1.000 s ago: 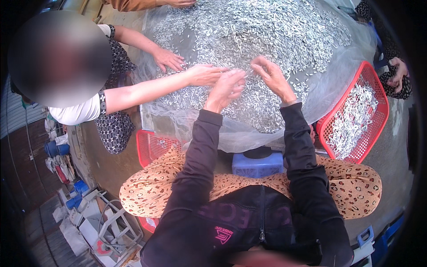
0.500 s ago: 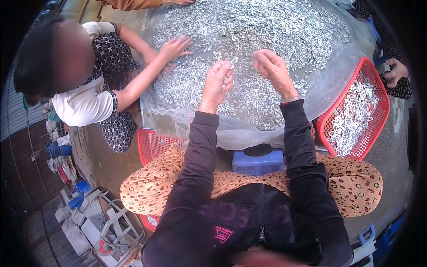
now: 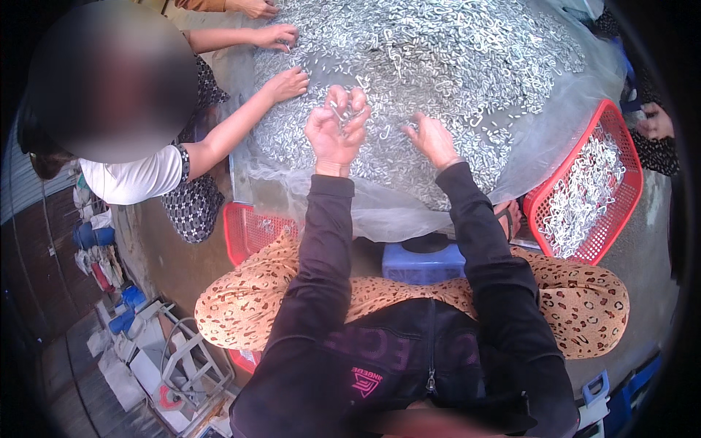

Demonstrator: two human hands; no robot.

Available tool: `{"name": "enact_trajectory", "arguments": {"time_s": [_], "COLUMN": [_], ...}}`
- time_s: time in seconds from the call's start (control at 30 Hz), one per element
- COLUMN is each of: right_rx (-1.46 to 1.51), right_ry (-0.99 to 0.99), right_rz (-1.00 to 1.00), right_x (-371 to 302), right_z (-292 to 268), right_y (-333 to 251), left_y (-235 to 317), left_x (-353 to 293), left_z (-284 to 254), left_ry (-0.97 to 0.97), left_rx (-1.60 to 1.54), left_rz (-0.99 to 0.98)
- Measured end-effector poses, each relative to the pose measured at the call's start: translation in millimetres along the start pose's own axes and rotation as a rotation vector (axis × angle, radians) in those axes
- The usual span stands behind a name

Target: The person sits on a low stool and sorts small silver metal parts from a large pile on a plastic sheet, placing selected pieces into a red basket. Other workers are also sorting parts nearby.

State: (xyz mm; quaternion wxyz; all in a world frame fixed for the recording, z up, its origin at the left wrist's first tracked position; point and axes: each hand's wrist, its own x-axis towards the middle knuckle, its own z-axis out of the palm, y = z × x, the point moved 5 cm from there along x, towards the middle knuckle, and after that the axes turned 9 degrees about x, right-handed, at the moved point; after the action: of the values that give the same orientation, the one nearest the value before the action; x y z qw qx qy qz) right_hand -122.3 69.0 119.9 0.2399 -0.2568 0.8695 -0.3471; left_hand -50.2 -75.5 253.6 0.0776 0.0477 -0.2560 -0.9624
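A big heap of small silvery pieces lies on a clear plastic sheet in front of me. My left hand is lifted slightly above the heap with its fingers curled around a few of the silvery pieces. My right hand rests palm down on the heap with its fingers spread among the pieces. Both forearms wear dark sleeves.
A red mesh basket holding silvery pieces stands at the right. Another red basket sits at the lower left beside a blue stool. A person on the left has hands in the heap. Another hand shows far right.
My left hand has lifted off the heap and curled around a few pieces. My right hand dropped flat onto the heap. The person at the left shifted their hands further up the heap.
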Motion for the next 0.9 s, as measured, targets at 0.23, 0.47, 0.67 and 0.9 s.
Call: {"name": "enact_trajectory", "arguments": {"time_s": [0.23,0.47,0.67,0.9], "right_rx": [0.196,0.124,1.429,2.127], "right_ry": [0.026,0.125,-0.193,-0.249], "right_rz": [0.042,0.033,0.091,-0.119], "right_x": [13.2,3.6,-6.6,-21.2], "right_z": [-0.3,-61.9,-68.0,-104.7], "right_y": [8.6,-6.6,-9.3,-25.3], "left_y": [-32.2,-61.1,-87.8,-3.6], "left_x": [-4.9,-11.4,-11.2,-9.7], "left_z": [-53.4,-118.8,-153.4,-113.4], "left_ry": [0.208,0.395,-0.111,0.557], "left_rx": [0.22,2.039,2.594,0.646], "left_rz": [-0.207,-0.24,-0.328,-0.2]}}
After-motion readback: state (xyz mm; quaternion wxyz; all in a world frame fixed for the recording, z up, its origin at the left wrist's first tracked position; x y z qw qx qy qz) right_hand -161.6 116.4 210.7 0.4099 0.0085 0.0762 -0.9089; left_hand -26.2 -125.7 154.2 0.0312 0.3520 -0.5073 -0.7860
